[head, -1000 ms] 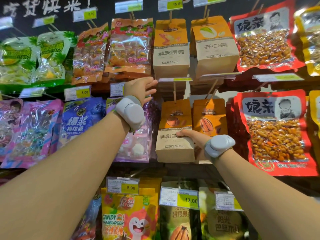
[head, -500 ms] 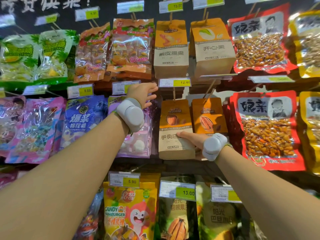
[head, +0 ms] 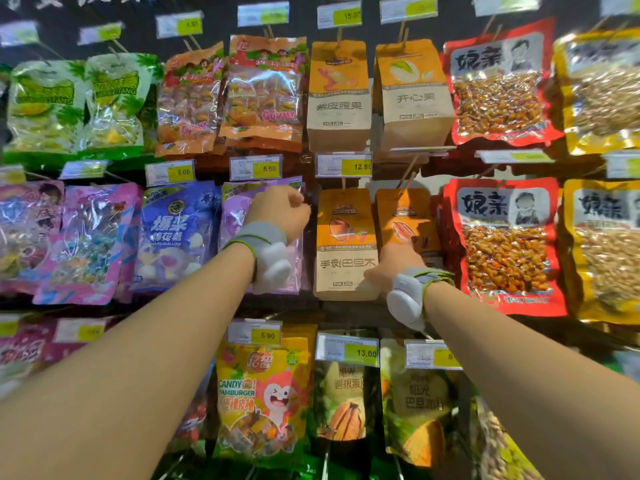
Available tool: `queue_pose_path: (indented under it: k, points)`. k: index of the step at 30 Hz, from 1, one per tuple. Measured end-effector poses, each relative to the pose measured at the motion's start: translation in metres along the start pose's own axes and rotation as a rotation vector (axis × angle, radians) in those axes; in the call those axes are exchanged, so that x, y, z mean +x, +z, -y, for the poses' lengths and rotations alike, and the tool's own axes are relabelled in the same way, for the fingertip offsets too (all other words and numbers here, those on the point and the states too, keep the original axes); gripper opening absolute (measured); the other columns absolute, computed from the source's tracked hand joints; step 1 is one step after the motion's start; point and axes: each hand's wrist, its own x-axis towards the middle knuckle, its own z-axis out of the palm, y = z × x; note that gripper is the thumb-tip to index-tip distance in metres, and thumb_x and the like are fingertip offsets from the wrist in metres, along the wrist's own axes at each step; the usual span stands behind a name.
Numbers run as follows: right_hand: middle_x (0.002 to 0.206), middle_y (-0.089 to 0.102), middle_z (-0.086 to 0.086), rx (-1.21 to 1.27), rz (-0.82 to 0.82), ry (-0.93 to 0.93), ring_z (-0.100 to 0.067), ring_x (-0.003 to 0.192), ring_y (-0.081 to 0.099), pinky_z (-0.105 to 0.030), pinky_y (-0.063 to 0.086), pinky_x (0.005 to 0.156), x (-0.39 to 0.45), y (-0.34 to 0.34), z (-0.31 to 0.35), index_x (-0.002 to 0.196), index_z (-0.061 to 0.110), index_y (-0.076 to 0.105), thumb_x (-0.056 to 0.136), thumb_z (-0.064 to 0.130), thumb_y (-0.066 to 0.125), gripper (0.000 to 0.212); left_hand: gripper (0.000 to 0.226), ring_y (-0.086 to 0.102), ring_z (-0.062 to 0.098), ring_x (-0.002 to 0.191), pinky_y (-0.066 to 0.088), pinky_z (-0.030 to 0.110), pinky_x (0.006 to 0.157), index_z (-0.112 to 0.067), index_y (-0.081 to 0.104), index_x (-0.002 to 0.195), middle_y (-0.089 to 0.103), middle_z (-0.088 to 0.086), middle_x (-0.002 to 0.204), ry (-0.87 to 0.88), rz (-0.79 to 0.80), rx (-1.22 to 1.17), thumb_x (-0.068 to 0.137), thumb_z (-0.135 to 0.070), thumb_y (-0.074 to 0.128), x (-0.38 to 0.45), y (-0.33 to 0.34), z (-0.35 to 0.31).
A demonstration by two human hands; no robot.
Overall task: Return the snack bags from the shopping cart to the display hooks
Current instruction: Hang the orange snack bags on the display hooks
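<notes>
I have both arms stretched to the middle row of the display. My right hand (head: 394, 263) rests on the lower right of the kraft almond bag (head: 346, 244), fingers hidden, so I cannot tell whether it grips or only steadies. That bag hangs below the 12.80 price tag (head: 343, 165), seemingly already on its hook (head: 343, 183). My left hand (head: 280, 211) is curled near the bag's upper left corner, apparently holding nothing. I judge this the hanging step nearly finished; next I should check the hole is seated, then let go
</notes>
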Motion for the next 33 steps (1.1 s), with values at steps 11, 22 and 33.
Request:
queue_pose_path:
  k: [11,22,33]
  points:
    - [0.073,0.049,-0.011,-0.254,0.037,-0.23,-0.029,0.07,0.049,-0.028,0.038,0.061,-0.048,0.042,0.003,0.073,0.007,0.049,0.087,0.019,0.048,0.018,0.029,0.06,0.034,0.1,0.044,0.038,0.085,-0.011,0.066,0.1,0.068,0.014,0.102,0.192,-0.005,0.706,0.089,-0.025,0.043,-0.062,0.017,0.031]
    - [0.089,0.065,-0.02,-0.27,-0.139,-0.368,-0.038,0.088,0.059,-0.03,0.028,0.063,-0.082,0.076,-0.021,0.077,0.01,0.04,0.092,0.021,0.044,0.019,0.033,0.058,0.035,0.088,0.041,0.039,0.079,-0.005,0.063,0.085,0.066,0.016,0.088,0.258,-0.153,0.586,0.084,-0.026,0.037,-0.108,0.025,0.08]
    - [0.089,0.066,-0.019,-0.229,-0.013,-0.408,-0.036,0.086,0.061,-0.03,0.031,0.062,-0.124,0.143,-0.039,0.086,0.005,0.054,0.091,0.023,0.044,0.022,0.033,0.059,0.036,0.096,0.045,0.039,0.076,-0.005,0.064,0.09,0.067,0.018,0.097,0.061,0.019,0.582,0.089,-0.026,0.04,-0.181,0.052,0.141]
